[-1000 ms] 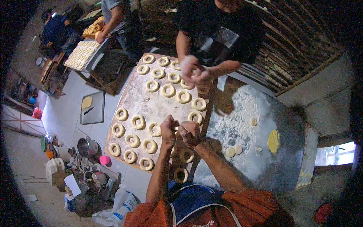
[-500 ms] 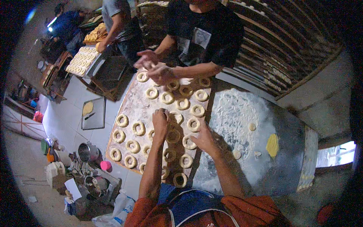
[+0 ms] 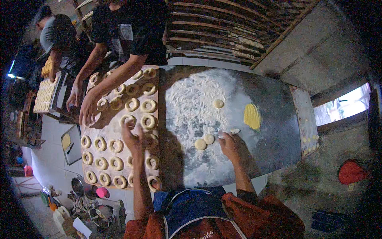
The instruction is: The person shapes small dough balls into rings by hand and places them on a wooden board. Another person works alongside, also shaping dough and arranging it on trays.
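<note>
My left hand [image 3: 133,137] is over the wooden board [image 3: 90,128], its fingertips closed on the near edge of a dough ring [image 3: 127,118]. Rows of pale dough rings [image 3: 116,163] cover much of the board, and my left forearm hides some. Above the floured metal table [image 3: 274,139], my right hand [image 3: 229,145] has its fingers parted and looks empty. Just left of it lie two flat dough discs [image 3: 200,144], touching each other. A small dough scrap [image 3: 235,130] sits by its fingertips. Another disc [image 3: 218,103] rests farther back in the flour.
Across the board, a co-worker in black reaches over the rings with both hands [image 3: 88,109]. A yellow smear of soft paste [image 3: 252,116] is on the table's right part. Slatted racks [image 3: 215,34] stand behind. Pots [image 3: 80,185] and tools are on the floor, lower left.
The view has turned right. My right hand has left the rings for the floured table. The co-worker's hands, earlier together, are now apart and lower over the board. A second disc shows beside the first.
</note>
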Available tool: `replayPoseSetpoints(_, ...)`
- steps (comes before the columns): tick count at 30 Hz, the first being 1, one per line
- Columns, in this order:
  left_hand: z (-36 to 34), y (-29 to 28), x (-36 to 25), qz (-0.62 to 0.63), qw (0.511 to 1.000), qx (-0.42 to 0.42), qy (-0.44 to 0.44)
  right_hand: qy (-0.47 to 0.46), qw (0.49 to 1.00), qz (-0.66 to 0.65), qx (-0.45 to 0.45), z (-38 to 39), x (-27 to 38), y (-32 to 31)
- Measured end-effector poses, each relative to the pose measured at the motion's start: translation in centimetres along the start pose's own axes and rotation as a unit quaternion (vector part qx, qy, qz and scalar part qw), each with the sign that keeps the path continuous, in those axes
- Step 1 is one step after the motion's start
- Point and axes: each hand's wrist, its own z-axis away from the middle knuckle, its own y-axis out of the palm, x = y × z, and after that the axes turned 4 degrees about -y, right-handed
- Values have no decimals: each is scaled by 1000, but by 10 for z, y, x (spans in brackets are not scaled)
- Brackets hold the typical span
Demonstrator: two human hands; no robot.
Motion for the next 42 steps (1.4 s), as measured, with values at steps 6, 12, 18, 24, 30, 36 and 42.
replayPoseSetpoints(6, 120, 49, -87, 127, 962, 234, -57, -32, 983, -81, 163, -29, 19, -13)
replayPoseSetpoints(12, 179, 93, -148, 324, 859, 320, -232, 58, 815, -577, 17, 14, -29, 34)
replayPoseSetpoints(18, 189, 90, -198, 313, 884, 282, -202, -37, 851, -522, 50, 19, -38, -13)
replayPoseSetpoints(24, 197, 99, -220, 340, 878, 274, -197, -40, 862, -505, 35, 18, -40, -48)
replayPoseSetpoints(30, 203, 109, -232, 388, 850, 267, -236, -73, 764, -613, 186, 10, -65, -46)
replayPoseSetpoints(36, 206, 103, -223, 508, 747, 338, -266, 92, 667, -702, 233, 5, -50, -60)
replayPoseSetpoints(42, 200, 125, -182, 589, 719, 196, -312, 128, 778, -608, 98, 6, -54, 10)
